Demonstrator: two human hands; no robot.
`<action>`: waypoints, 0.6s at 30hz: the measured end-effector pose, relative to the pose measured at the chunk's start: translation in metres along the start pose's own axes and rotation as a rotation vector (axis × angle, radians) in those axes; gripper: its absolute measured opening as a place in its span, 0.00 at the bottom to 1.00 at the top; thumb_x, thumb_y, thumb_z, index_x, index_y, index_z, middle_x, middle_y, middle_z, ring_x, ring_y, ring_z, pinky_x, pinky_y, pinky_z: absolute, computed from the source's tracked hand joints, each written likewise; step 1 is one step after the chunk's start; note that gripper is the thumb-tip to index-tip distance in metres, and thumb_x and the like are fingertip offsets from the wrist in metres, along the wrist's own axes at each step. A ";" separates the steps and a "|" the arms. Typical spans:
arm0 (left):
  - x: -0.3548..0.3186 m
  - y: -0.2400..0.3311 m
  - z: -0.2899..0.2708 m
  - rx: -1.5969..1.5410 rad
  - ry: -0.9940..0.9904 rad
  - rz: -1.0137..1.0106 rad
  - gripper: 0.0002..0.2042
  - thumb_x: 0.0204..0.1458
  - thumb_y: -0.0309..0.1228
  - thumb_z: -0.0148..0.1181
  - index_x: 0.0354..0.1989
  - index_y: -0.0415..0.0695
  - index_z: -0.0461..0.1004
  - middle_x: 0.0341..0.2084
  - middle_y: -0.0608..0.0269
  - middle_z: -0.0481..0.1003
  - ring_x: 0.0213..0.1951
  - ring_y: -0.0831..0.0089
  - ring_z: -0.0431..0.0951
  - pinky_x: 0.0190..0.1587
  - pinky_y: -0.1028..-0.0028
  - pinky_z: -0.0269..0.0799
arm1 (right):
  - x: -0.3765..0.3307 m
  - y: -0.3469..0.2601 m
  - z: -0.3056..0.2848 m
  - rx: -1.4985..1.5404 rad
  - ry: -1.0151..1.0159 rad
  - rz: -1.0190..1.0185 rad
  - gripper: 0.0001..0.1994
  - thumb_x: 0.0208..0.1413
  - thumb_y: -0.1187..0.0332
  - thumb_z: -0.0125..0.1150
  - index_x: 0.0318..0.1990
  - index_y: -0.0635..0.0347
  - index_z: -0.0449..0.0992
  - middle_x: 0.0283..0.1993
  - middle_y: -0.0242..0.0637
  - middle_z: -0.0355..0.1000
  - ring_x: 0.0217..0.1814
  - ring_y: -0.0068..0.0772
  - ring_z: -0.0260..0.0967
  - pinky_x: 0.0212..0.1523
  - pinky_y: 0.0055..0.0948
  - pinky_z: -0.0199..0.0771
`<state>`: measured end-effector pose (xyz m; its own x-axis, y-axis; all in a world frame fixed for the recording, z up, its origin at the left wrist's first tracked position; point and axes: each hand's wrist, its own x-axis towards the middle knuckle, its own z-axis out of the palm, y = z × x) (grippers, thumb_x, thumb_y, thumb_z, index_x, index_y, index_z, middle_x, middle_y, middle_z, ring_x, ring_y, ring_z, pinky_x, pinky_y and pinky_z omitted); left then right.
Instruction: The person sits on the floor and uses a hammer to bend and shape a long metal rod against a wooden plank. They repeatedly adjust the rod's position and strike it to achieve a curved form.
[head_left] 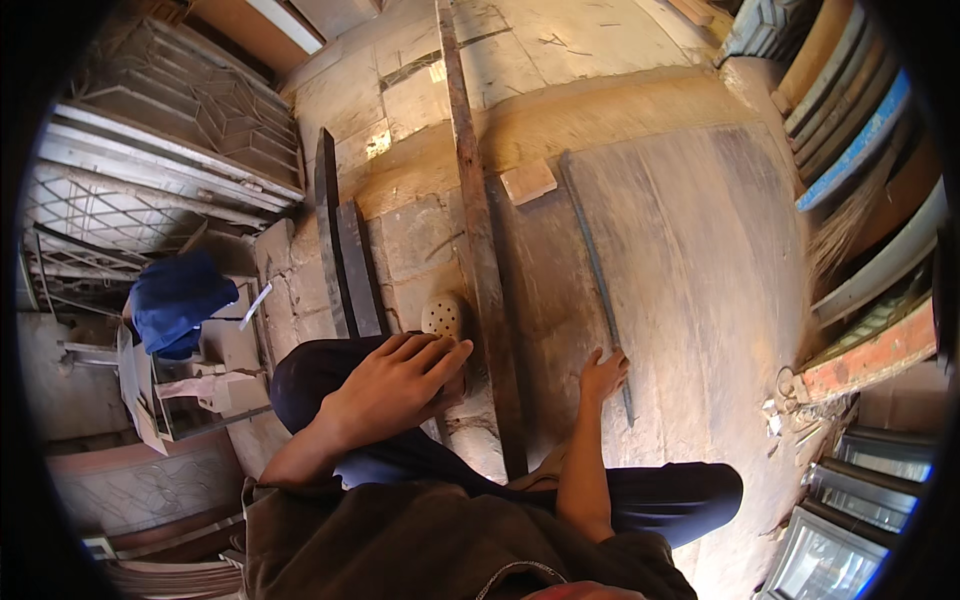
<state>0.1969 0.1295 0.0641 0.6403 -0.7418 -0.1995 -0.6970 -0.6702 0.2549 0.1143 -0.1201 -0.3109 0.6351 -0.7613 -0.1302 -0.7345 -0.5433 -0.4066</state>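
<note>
A thin grey rod [592, 255] lies lengthwise on the floor [700, 260], right of centre in the frame, its upper end just beside a pale block [528, 182] and its lower end past the right hand [605, 375]. That hand touches the rod near its lower end with bent fingers; whether they close around it, I cannot tell. The left hand [400, 375], at the centre, lies palm down with fingers slightly curled; its underside is hidden, so any grip there cannot be told. Left of the rod runs a long rusty-brown bar [470, 190]. The rod looks stiff, fairly light and unlikely to break, though its length would probably make it swing from one end; the middle seems the better-balanced hold, with fingers wrapped fully around.
</note>
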 end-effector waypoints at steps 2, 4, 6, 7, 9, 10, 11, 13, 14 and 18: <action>-0.001 -0.001 0.000 0.015 -0.004 -0.029 0.29 0.50 0.39 0.62 0.59 0.39 0.63 0.48 0.54 0.72 0.51 0.61 0.73 0.54 0.65 0.67 | -0.001 -0.014 0.007 0.270 -0.190 -0.161 0.24 0.57 0.52 0.55 0.50 0.66 0.70 0.49 0.57 0.68 0.51 0.56 0.67 0.50 0.47 0.67; -0.001 -0.001 -0.005 -0.026 -0.014 -0.021 0.29 0.49 0.39 0.62 0.59 0.39 0.63 0.49 0.54 0.72 0.51 0.61 0.73 0.54 0.65 0.67 | -0.020 -0.032 0.025 0.264 -0.327 -0.305 0.28 0.56 0.47 0.56 0.48 0.68 0.70 0.49 0.58 0.68 0.51 0.55 0.68 0.50 0.46 0.68; -0.003 -0.005 -0.008 -0.057 -0.019 -0.023 0.30 0.49 0.39 0.62 0.59 0.39 0.63 0.49 0.54 0.72 0.51 0.61 0.73 0.54 0.65 0.67 | -0.049 -0.077 0.032 0.286 -0.437 -0.303 0.34 0.51 0.41 0.59 0.49 0.68 0.70 0.49 0.58 0.68 0.51 0.56 0.68 0.51 0.47 0.67; -0.003 -0.007 -0.009 -0.065 -0.014 -0.027 0.30 0.49 0.39 0.62 0.59 0.40 0.63 0.49 0.54 0.72 0.51 0.61 0.73 0.54 0.65 0.67 | -0.054 -0.095 0.040 0.161 -0.503 -0.291 0.38 0.49 0.40 0.60 0.54 0.68 0.66 0.55 0.58 0.65 0.56 0.57 0.65 0.54 0.48 0.67; -0.006 -0.015 -0.009 -0.097 0.002 -0.037 0.29 0.50 0.40 0.61 0.59 0.40 0.63 0.48 0.54 0.72 0.51 0.61 0.73 0.54 0.66 0.68 | -0.059 -0.143 0.044 0.100 -0.524 -0.244 0.45 0.48 0.39 0.60 0.62 0.68 0.56 0.61 0.59 0.58 0.63 0.60 0.57 0.61 0.50 0.61; -0.006 -0.018 -0.008 -0.094 -0.007 -0.053 0.29 0.49 0.40 0.61 0.58 0.40 0.64 0.49 0.54 0.72 0.52 0.61 0.73 0.54 0.66 0.67 | -0.057 -0.161 0.054 0.119 -0.496 -0.249 0.45 0.48 0.40 0.60 0.62 0.68 0.55 0.61 0.59 0.57 0.64 0.60 0.57 0.60 0.50 0.62; -0.004 -0.023 -0.008 -0.090 -0.011 -0.063 0.29 0.49 0.40 0.62 0.58 0.41 0.64 0.50 0.55 0.72 0.52 0.62 0.73 0.55 0.66 0.67 | -0.053 -0.178 0.067 0.139 -0.462 -0.254 0.45 0.48 0.40 0.61 0.63 0.68 0.53 0.61 0.59 0.57 0.64 0.59 0.57 0.59 0.51 0.63; -0.004 -0.032 -0.008 -0.066 -0.017 -0.080 0.28 0.49 0.40 0.61 0.57 0.40 0.65 0.49 0.55 0.72 0.52 0.61 0.73 0.55 0.65 0.67 | -0.054 -0.191 0.081 0.125 -0.504 -0.262 0.45 0.49 0.42 0.61 0.63 0.68 0.51 0.60 0.60 0.57 0.63 0.58 0.58 0.57 0.51 0.65; -0.005 -0.035 -0.008 -0.048 -0.017 -0.091 0.27 0.49 0.40 0.60 0.56 0.40 0.66 0.48 0.54 0.73 0.52 0.61 0.73 0.55 0.65 0.68 | -0.057 -0.195 0.085 0.086 -0.581 -0.265 0.44 0.49 0.43 0.60 0.63 0.68 0.51 0.59 0.60 0.58 0.63 0.58 0.59 0.56 0.51 0.66; -0.015 -0.036 -0.010 -0.058 0.130 -0.036 0.23 0.51 0.38 0.56 0.53 0.37 0.68 0.44 0.53 0.74 0.51 0.60 0.74 0.53 0.65 0.68 | -0.067 -0.203 0.089 -0.111 -0.702 -0.329 0.38 0.51 0.47 0.61 0.57 0.71 0.55 0.53 0.61 0.63 0.55 0.57 0.67 0.49 0.50 0.72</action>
<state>0.2157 0.1650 0.0669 0.7035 -0.7055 -0.0863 -0.6556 -0.6910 0.3044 0.2421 0.0722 -0.3007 0.7999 -0.1732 -0.5746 -0.4782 -0.7625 -0.4359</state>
